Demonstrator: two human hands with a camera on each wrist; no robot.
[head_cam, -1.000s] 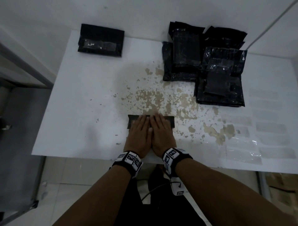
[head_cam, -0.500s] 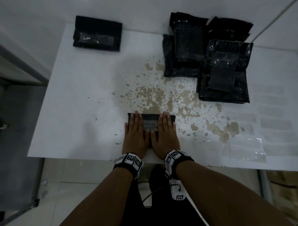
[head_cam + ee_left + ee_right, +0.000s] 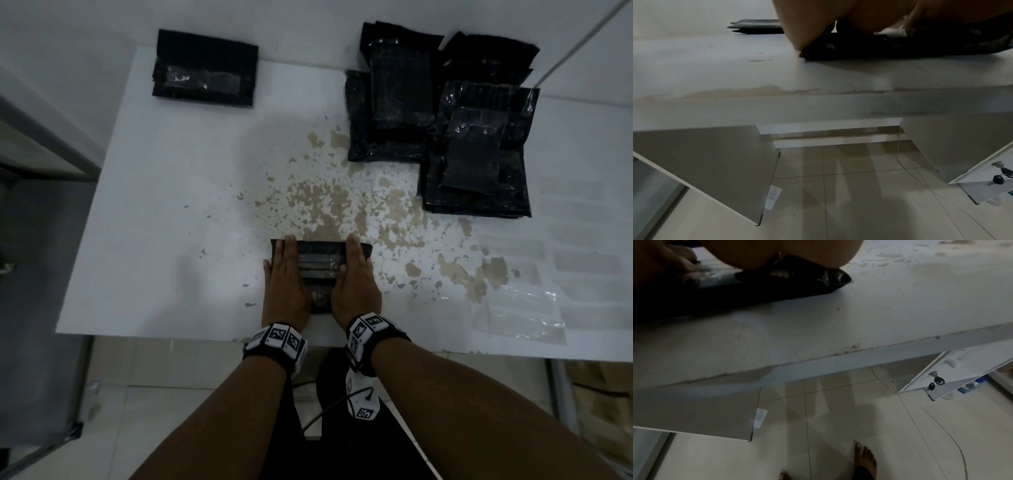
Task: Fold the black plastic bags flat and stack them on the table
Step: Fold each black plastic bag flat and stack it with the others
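Note:
A folded black plastic bag [image 3: 320, 265] lies near the front edge of the white table [image 3: 154, 205]. My left hand [image 3: 286, 274] presses flat on its left part with straight fingers. My right hand [image 3: 354, 274] presses flat on its right part, also with straight fingers. In the left wrist view the bag [image 3: 900, 47] sits under my palm [image 3: 818, 19]; in the right wrist view the bag's right end [image 3: 807, 282] sticks out from under my hand [image 3: 777, 253]. A stack of folded bags [image 3: 205, 70] rests at the far left corner. A pile of unfolded black bags [image 3: 445, 120] lies at the far right.
The table top has a patch of peeled paint [image 3: 335, 205] in the middle. Clear plastic strips [image 3: 520, 308] lie at the right front. A grey shelf [image 3: 41, 147] stands to the left of the table. A bare foot [image 3: 865, 457] and a cable [image 3: 920, 418] show on the tiled floor.
My hands have slid apart over the folded bag, the left to its left end and the right to its right end, uncovering the bag's middle. The bag has stayed in place.

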